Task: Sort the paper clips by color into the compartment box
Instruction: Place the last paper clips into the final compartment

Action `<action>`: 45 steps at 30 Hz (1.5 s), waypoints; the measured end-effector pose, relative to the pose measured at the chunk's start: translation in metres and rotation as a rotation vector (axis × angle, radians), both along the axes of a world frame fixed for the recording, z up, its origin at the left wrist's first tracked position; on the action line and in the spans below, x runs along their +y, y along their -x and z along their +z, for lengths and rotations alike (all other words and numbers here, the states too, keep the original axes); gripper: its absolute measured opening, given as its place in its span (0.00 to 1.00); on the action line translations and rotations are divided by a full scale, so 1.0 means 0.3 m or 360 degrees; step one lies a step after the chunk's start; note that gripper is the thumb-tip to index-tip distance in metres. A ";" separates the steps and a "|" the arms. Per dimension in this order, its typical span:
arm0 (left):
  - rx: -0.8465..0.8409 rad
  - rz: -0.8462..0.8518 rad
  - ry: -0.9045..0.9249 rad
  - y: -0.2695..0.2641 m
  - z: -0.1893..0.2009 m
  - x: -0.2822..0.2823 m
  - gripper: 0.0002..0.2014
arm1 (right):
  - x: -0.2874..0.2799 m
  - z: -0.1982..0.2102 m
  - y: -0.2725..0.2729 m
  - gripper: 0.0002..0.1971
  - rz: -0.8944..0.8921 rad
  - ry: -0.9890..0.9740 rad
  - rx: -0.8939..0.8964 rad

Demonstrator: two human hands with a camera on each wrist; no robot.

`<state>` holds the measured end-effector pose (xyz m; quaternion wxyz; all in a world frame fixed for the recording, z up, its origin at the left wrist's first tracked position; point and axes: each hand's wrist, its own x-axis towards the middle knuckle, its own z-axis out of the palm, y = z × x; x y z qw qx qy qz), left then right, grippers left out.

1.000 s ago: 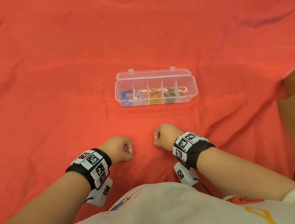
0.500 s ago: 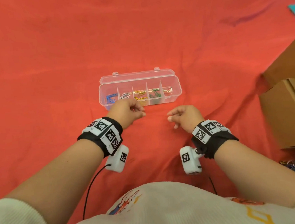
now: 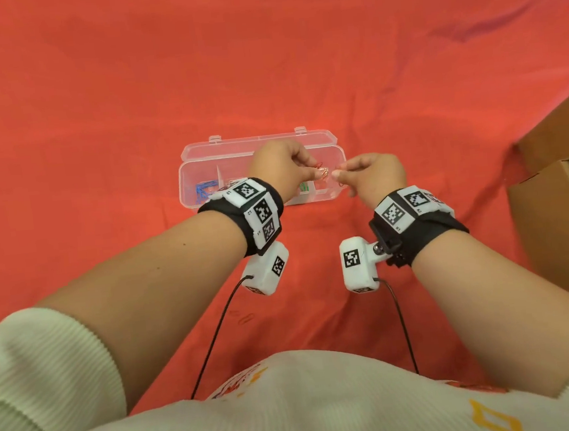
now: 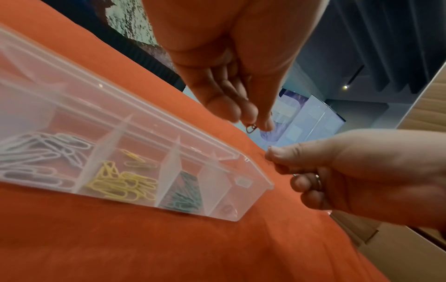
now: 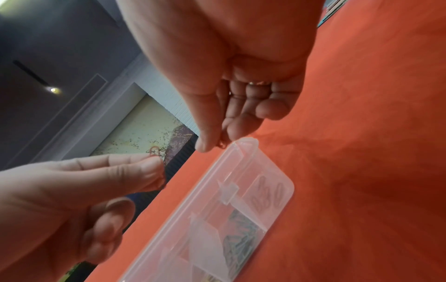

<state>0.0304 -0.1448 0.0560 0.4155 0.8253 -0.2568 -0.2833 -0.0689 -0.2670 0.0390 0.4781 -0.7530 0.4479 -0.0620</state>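
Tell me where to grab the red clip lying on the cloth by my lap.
Pinch the clip across its two long sides, near the middle, with thumb and forefinger coming straight down from above. It lies flat on the cloth as a thin wire loop with no raised edge, so coming in sideways would likely just push it along. The soft cloth should give enough to get under the wire.

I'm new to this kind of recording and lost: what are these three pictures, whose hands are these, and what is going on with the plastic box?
No machine here: a person works with bare hands, wearing cameras on the head and on each wrist. The head view looks down on a red cloth and an open clear compartment box holding blue, white, yellow and green paper clips, sorted by color. The wrist views look along each hand. The left hand and the right hand each pinch a red paper clip above the box's right end. More red clips lie on the cloth.
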 end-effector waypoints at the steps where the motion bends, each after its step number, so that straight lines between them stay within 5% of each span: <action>1: -0.0022 -0.0026 -0.0043 0.003 -0.005 -0.009 0.06 | -0.005 -0.003 -0.006 0.05 0.0013 -0.0016 0.0026; 15: 0.0051 -0.0090 -0.0127 0.019 -0.073 -0.040 0.11 | -0.031 -0.052 -0.023 0.12 -0.0019 -0.0001 0.0043; 22: -0.0217 -0.0150 -0.0057 -0.023 -0.067 0.091 0.09 | 0.034 -0.028 0.014 0.05 0.0123 0.0077 -0.0099; 31: -0.0340 -0.0625 -0.0499 0.012 -0.140 0.466 0.07 | 0.249 -0.090 0.074 0.04 0.1008 0.0027 0.0329; 36: -0.0144 -0.0653 -0.0600 0.072 -0.209 0.611 0.08 | 0.394 -0.122 0.095 0.09 0.1451 0.0048 0.0535; 45: -0.0108 -0.0594 -0.0685 0.158 -0.263 0.665 0.08 | 0.570 -0.167 0.117 0.09 0.1614 0.0218 0.0594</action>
